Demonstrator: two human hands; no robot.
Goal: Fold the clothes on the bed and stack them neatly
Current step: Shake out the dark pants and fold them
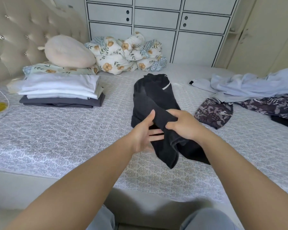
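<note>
The bed (56, 146) wore a grey patterned cover and stood against a tufted headboard (15, 39), with white cabinets (156, 22) behind it and a floral quilt (128, 53) and a pale pillow (68, 52) bunched at its far side. A black garment (155, 100) lay mid-bed, its near end lifted: the right hand (184, 125) pinched it with curled fingers, while the left hand (143, 133) lay under it, fingers straight and slightly apart. A folded stack (60, 90) sat to the left, and a loose blue shirt (249, 83) and patterned cloth (214, 112) lay to the right.
</note>
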